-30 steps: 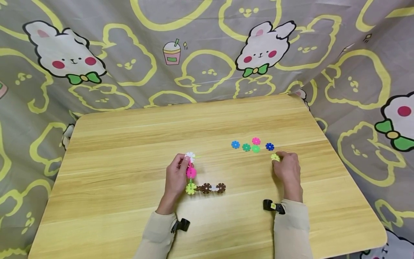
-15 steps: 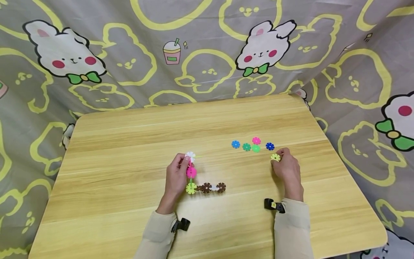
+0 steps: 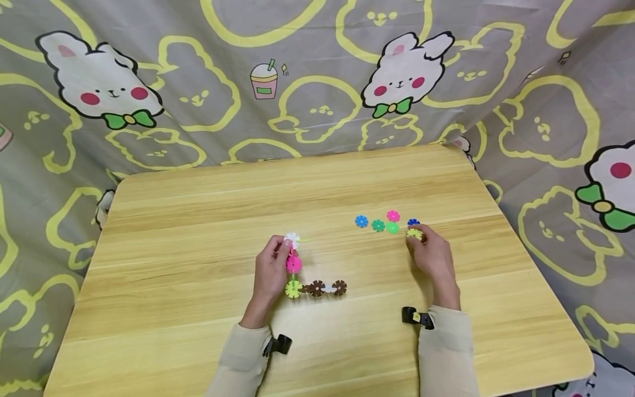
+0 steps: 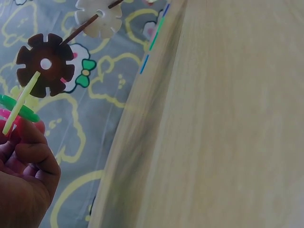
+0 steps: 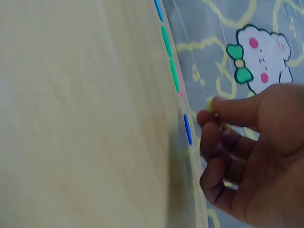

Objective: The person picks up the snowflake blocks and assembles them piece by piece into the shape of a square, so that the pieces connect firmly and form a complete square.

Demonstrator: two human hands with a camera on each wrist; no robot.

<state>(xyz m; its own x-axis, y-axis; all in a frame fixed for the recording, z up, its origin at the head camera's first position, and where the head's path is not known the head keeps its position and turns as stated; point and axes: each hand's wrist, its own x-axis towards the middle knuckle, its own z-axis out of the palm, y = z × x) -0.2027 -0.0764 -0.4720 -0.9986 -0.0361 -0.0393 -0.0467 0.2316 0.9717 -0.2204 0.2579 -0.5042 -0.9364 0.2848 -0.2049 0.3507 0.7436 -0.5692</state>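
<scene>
My left hand [image 3: 269, 270] pinches an L-shaped chain of notched plastic discs near its white disc [image 3: 291, 239]. Below that come a pink disc [image 3: 294, 264], a yellow-green disc [image 3: 293, 289] at the corner, and brown discs [image 3: 317, 288] stretching right with a white one between. The left wrist view shows a brown disc [image 4: 45, 65] beyond the fingers. Between thumb and fingertips, my right hand [image 3: 435, 256] holds a loose yellow disc [image 3: 414, 235], mostly hidden in the right wrist view. Just behind it lies a dark blue disc [image 3: 413, 222], partly covered.
Loose discs lie left of the right hand: light blue [image 3: 361, 221], teal [image 3: 378, 225], bright green [image 3: 392, 227] and pink [image 3: 393, 215]. They rest on a wooden table [image 3: 223, 198] with rounded corners. A patterned curtain [image 3: 317, 71] hangs behind and beside it.
My right hand, still holding the yellow disc, has shifted left and slightly away from me, so it now partly covers the dark blue disc. The left hand and chain stay put.
</scene>
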